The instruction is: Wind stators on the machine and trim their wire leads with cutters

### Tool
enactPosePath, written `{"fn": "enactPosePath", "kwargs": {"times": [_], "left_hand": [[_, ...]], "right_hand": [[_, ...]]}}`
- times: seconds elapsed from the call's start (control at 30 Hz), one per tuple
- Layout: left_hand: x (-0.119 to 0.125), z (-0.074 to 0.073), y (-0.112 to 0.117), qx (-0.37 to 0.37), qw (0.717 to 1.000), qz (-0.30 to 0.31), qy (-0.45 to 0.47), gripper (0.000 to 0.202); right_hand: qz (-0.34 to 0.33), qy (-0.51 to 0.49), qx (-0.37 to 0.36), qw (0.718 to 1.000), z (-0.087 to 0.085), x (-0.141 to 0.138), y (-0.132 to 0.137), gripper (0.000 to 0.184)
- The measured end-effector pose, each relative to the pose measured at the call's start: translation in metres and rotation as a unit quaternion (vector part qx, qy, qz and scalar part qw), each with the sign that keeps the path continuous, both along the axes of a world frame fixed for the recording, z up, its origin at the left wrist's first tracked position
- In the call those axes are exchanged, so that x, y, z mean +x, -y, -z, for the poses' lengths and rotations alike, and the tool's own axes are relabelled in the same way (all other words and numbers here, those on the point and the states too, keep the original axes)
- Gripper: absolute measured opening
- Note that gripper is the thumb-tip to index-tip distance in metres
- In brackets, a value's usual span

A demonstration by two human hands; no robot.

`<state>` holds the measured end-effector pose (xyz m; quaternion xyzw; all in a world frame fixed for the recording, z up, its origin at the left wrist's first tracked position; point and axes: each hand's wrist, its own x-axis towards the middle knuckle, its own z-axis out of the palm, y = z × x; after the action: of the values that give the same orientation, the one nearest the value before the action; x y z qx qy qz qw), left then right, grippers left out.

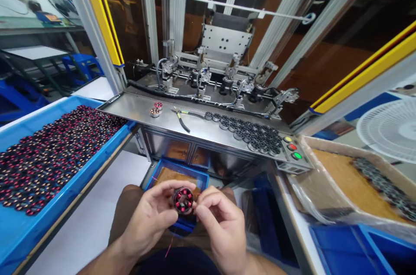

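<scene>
Above my lap, my left hand (pixel 156 212) grips a motor stator (pixel 183 201), a dark ring wound with red wire, its open face turned toward me. The fingers curl over its top while the thumb presses low on its left side. My right hand (pixel 224 223) is closed in a pinch at the stator's right edge; what lies between thumb and fingertip is too small to make out. A thin red wire (pixel 169 247) dangles beneath my left hand. Behind the hands, a blue bin (pixel 203 181) sits low between my knees.
On the metal ledge (pixel 136 108) lie two wound stators (pixel 155 112), cutting pliers (pixel 182 121) and several dark unwound cores (pixel 256 134). Left is a blue tray (pixel 107 138) of wound stators; right are buttons (pixel 292 147) and a lined box (pixel 341 166) of cores. Machine fixtures (pixel 203 75) stand behind.
</scene>
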<state>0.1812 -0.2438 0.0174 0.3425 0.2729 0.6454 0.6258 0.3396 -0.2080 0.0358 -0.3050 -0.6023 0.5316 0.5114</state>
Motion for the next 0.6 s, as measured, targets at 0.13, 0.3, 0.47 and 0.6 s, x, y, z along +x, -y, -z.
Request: {"fn": "enactPosePath", "kwargs": {"times": [0.13, 0.3, 0.47, 0.6], "left_hand": [[0.009, 0.001, -0.002, -0.029, 0.999, -0.033, -0.009, 0.058], [0.017, 0.000, -0.004, -0.022, 0.991, -0.091, -0.096, 0.037], [0.018, -0.002, -0.002, -0.009, 0.976, -0.128, -0.175, 0.038], [0.019, -0.004, -0.003, -0.012, 0.971, -0.146, -0.187, 0.040]], "right_hand": [[0.006, 0.022, 0.039, 0.999, 0.003, 0.003, -0.001, 0.012], [0.007, 0.025, 0.023, 0.999, 0.006, 0.008, 0.000, 0.013], [0.001, 0.006, -0.025, 1.000, 0.007, 0.009, -0.002, 0.017], [-0.005, 0.002, -0.027, 1.000, 0.008, 0.008, -0.001, 0.016]]}}
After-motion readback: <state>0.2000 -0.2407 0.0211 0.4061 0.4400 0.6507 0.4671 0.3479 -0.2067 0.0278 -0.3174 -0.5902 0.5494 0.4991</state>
